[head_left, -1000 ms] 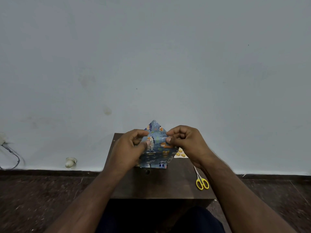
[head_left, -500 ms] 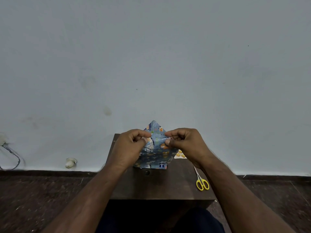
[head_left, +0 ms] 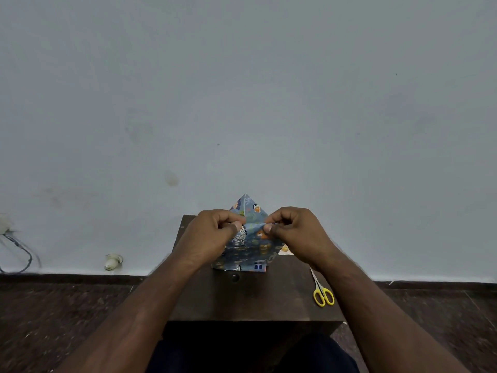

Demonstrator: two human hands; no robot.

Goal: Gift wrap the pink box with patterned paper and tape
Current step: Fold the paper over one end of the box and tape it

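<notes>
Both hands, left point(head_left: 209, 235) and right point(head_left: 293, 232), clench their grip on blue animal-patterned wrapping paper point(head_left: 248, 249) over the dark wooden worktop point(head_left: 242, 297); yellow-handled scissors point(head_left: 322, 292) lie nearby.

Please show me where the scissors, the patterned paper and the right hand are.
scissors point(head_left: 323, 295): head view, yellow handles.
patterned paper point(head_left: 248, 253): head view, front face.
right hand point(head_left: 297, 230): head view, back of hand.

Room: pale wall, dark floor.
A stained grey-blue wall point(head_left: 242, 90) is met by dark speckled floor point(head_left: 53, 319); a dark wooden surface point(head_left: 242, 300) is set against it.
</notes>
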